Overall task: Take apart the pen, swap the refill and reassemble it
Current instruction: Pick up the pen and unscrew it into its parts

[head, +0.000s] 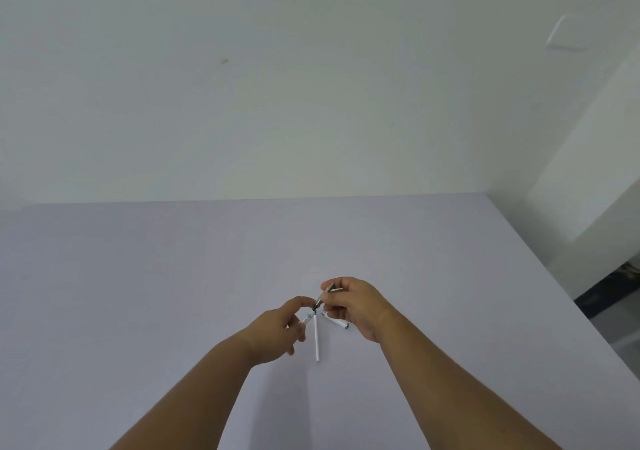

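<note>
My right hand (353, 302) pinches a short dark grey pen piece (323, 295) just above the pale table (138, 293). My left hand (280, 328) sits close to its left, fingertips near the lower end of that piece, with a small white part (307, 318) at its fingers; I cannot tell whether the hand grips it. A thin white refill tube (316, 340) lies on the table between the hands, pointing toward me. Another white pen part (335, 322) lies under my right hand, partly hidden.
The table's right edge (568, 297) runs diagonally toward me, with a dark floor gap beyond it. A white wall (277, 86) stands behind the table's far edge.
</note>
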`<control>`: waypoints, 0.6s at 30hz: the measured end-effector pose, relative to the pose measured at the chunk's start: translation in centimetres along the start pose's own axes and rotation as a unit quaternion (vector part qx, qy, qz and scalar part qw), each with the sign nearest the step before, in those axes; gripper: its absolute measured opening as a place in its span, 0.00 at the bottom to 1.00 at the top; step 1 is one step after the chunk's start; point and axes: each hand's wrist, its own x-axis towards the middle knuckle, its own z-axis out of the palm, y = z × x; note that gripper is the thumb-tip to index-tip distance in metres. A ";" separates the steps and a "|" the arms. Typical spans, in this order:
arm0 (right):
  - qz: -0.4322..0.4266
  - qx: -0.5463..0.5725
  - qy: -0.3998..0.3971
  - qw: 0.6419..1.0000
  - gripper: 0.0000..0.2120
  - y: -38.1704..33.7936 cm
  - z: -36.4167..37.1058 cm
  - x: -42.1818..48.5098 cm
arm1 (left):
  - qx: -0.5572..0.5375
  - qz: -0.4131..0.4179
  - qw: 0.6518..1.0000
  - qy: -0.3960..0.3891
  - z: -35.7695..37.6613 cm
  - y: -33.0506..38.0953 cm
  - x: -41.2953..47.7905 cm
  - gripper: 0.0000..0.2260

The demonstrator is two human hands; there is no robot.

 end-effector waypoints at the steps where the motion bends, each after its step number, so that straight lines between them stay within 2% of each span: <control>1: -0.003 0.010 0.012 1.000 0.05 -0.1 0.3 0.1 | -0.019 -0.008 1.000 -0.003 0.1 0.1 0.1 0.16; 5: -0.003 0.085 0.122 0.989 0.06 0.0 0.1 1.4 | -0.077 -0.059 0.995 -0.010 0.3 -1.0 0.7 0.15; 6: 0.006 0.054 0.139 0.989 0.06 0.4 -0.2 1.7 | -0.086 -0.072 0.994 -0.011 0.4 -1.4 0.8 0.15; 8: 0.039 -0.137 0.140 0.980 0.07 1.7 -0.6 2.3 | -0.105 -0.091 0.990 -0.009 0.6 -2.3 1.0 0.15; 10: 0.071 -0.357 0.094 0.927 0.06 3.4 -0.3 2.6 | -0.112 -0.103 0.988 -0.010 0.9 -3.1 1.2 0.15; 11: 0.073 -0.424 0.078 0.899 0.01 4.4 0.1 2.7 | -0.109 -0.107 0.988 -0.013 1.0 -3.3 1.4 0.15; 13: 0.068 -0.481 0.085 0.870 0.08 6.2 0.7 3.0 | -0.103 -0.112 0.988 -0.019 1.3 -3.8 1.8 0.15; 14: 0.065 -0.487 0.095 0.866 0.09 6.8 0.9 3.1 | -0.102 -0.114 0.988 -0.021 1.4 -3.9 1.9 0.15; 18: 0.056 -0.490 0.115 0.862 0.04 7.7 1.3 3.5 | -0.102 -0.118 0.987 -0.027 1.6 -4.5 2.4 0.14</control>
